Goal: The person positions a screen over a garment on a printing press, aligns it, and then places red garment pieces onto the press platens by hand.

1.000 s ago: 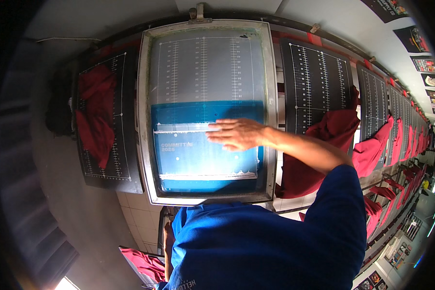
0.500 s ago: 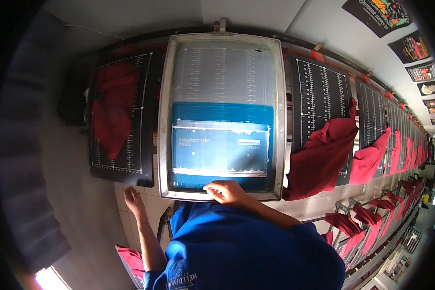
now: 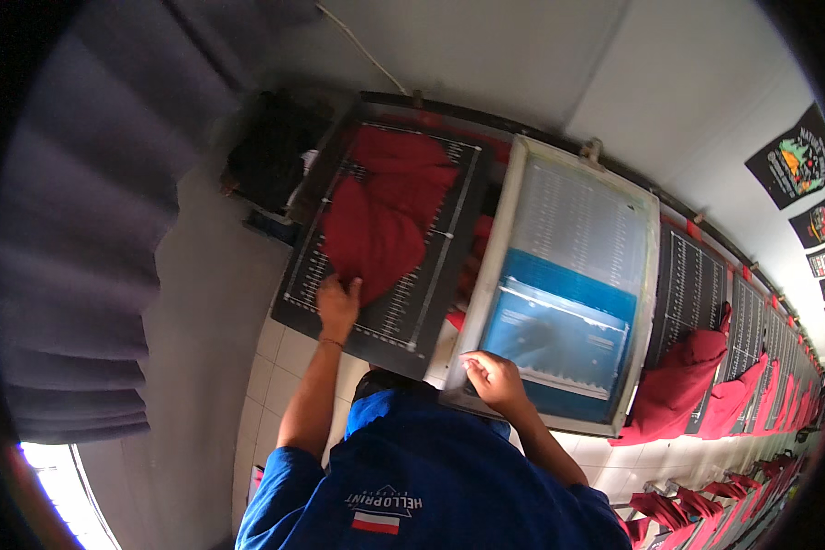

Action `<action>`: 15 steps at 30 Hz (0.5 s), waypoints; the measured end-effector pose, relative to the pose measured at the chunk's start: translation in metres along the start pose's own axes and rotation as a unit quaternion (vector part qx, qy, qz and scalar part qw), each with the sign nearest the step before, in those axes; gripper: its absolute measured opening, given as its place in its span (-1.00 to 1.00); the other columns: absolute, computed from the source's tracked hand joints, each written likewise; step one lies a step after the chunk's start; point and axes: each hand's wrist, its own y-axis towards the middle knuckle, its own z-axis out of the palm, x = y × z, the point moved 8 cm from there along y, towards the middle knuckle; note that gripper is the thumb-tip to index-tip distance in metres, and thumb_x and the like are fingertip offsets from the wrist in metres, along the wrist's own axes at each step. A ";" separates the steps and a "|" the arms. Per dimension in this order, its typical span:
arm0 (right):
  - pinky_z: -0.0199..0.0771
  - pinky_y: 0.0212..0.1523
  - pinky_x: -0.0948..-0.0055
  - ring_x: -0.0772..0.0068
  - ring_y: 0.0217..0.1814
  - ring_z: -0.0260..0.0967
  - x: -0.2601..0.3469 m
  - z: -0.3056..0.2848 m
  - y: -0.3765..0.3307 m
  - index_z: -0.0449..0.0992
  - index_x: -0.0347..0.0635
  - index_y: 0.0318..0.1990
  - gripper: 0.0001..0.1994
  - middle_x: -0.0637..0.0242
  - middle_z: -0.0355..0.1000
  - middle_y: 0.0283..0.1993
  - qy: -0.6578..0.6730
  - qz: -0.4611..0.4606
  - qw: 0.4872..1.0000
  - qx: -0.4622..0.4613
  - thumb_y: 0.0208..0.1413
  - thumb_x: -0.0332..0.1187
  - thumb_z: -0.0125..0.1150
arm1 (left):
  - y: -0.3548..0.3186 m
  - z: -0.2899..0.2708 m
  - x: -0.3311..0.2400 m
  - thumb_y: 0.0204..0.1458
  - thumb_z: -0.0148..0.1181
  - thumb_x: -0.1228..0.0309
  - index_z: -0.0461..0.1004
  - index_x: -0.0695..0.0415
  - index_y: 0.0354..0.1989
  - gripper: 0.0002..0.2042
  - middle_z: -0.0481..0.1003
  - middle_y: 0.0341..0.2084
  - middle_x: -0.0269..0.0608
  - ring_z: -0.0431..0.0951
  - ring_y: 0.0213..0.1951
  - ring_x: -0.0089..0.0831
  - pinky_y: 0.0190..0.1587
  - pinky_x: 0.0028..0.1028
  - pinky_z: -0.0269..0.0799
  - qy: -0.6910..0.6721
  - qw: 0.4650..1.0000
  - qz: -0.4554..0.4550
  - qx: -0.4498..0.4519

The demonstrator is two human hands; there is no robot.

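On the black board (image 3: 426, 316), red cloth (image 3: 380, 220) lies bunched, left hand (image 3: 339, 307) at its near edge; cannot tell whether it pinches the fabric. Right hand (image 3: 493, 379) loosely curled, nothing visible held, by the framed screen's (image 3: 568, 280) near-left corner. White scales (image 3: 397, 316) presumably help square the cloth. Blue shirt (image 3: 431, 463): pale lettering above red-and-white patch (image 3: 376, 522). Screen lettering too small to read.

The right hand (image 3: 495, 379) hides part of the screen frame (image 3: 494, 247) (distant red cloths (image 3: 773, 390) blur together).
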 end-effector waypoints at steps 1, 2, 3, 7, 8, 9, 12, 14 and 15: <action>0.54 -0.30 0.40 0.28 -0.35 0.57 0.009 0.022 0.014 0.54 -0.20 -0.12 -0.79 0.15 0.57 -0.29 -0.001 -0.003 1.000 0.004 0.18 -0.31 0.15 | 0.009 -0.002 -0.001 0.02 0.28 0.19 0.43 0.41 -0.09 -0.52 0.45 -0.15 0.23 0.43 -0.06 0.11 0.01 -0.08 0.35 0.004 0.999 0.003 -0.033; 0.54 -0.29 0.37 0.25 -0.33 0.57 0.021 0.044 0.030 0.54 -0.20 -0.11 -0.78 0.16 0.57 -0.29 -0.003 -0.005 1.000 0.007 0.18 -0.29 0.15 | 0.018 -0.007 -0.006 0.02 0.29 0.20 0.44 0.40 -0.10 -0.54 0.45 -0.15 0.20 0.43 -0.07 0.11 0.01 -0.08 0.35 0.009 0.998 0.006 -0.065; 0.54 -0.22 0.32 0.19 -0.26 0.57 0.033 0.069 0.042 0.53 -0.20 -0.11 -0.75 0.13 0.57 -0.24 -0.025 0.012 0.999 0.034 0.20 -0.23 0.12 | 0.025 -0.014 -0.003 0.01 0.30 0.21 0.45 0.39 -0.12 -0.55 0.45 -0.16 0.18 0.44 -0.08 0.10 0.00 -0.09 0.35 0.014 0.995 0.007 -0.097; 0.50 -0.09 0.18 0.07 -0.12 0.53 0.076 0.154 0.093 0.49 -0.16 -0.03 -0.69 0.06 0.52 -0.10 -0.085 0.025 0.987 0.134 0.22 -0.17 0.07 | 0.080 -0.029 0.013 0.03 0.28 0.27 0.46 0.30 -0.15 -0.66 0.47 -0.21 0.11 0.45 -0.11 0.05 -0.03 -0.12 0.37 -0.001 0.996 0.075 -0.047; 0.49 -0.10 0.19 0.07 -0.14 0.53 0.089 0.165 0.106 0.48 -0.17 -0.02 -0.70 0.04 0.51 -0.10 -0.092 -0.008 0.989 0.113 0.20 -0.21 0.10 | 0.093 -0.027 0.016 0.06 0.24 0.29 0.44 0.27 -0.15 -0.70 0.47 -0.25 0.08 0.46 -0.14 0.01 -0.04 -0.14 0.37 -0.036 0.995 0.090 0.007; 0.49 -0.11 0.20 0.07 -0.16 0.53 0.100 0.176 0.116 0.47 -0.17 0.00 -0.71 0.02 0.50 -0.10 -0.099 -0.042 0.990 0.091 0.18 -0.25 0.14 | 0.103 -0.024 0.017 0.10 0.21 0.31 0.43 0.24 -0.16 -0.73 0.48 -0.28 0.05 0.48 -0.16 -0.04 -0.06 -0.17 0.38 -0.069 0.990 0.106 0.062; 0.46 -0.10 0.16 0.03 -0.14 0.48 0.137 0.164 0.148 0.37 -0.17 0.07 -0.62 0.01 0.44 -0.09 -0.164 -0.098 0.979 -0.076 0.10 -0.32 0.22 | 0.106 -0.055 -0.036 0.20 0.09 0.33 0.38 0.21 -0.20 -0.81 0.44 -0.37 -0.08 0.46 -0.30 -0.24 -0.18 -0.32 0.37 -0.251 0.943 0.160 0.148; 0.46 -0.11 0.13 0.01 -0.15 0.47 0.185 0.131 0.165 0.35 -0.17 0.07 -0.60 0.02 0.43 -0.12 -0.211 -0.126 0.936 -0.250 0.07 -0.35 0.24 | 0.101 -0.108 -0.081 0.24 0.04 0.34 0.35 0.20 -0.22 -0.83 0.40 -0.40 -0.17 0.42 -0.36 -0.37 -0.24 -0.41 0.35 -0.338 0.904 0.198 0.170; 0.44 -0.09 0.12 -0.03 -0.13 0.45 0.193 0.125 0.175 0.35 -0.20 0.06 -0.61 -0.01 0.42 -0.13 -0.201 -0.127 0.934 -0.267 0.06 -0.37 0.23 | 0.100 -0.132 -0.097 0.25 0.03 0.35 0.35 0.20 -0.23 -0.84 0.38 -0.41 -0.21 0.39 -0.37 -0.43 -0.24 -0.44 0.34 -0.356 0.891 0.218 0.176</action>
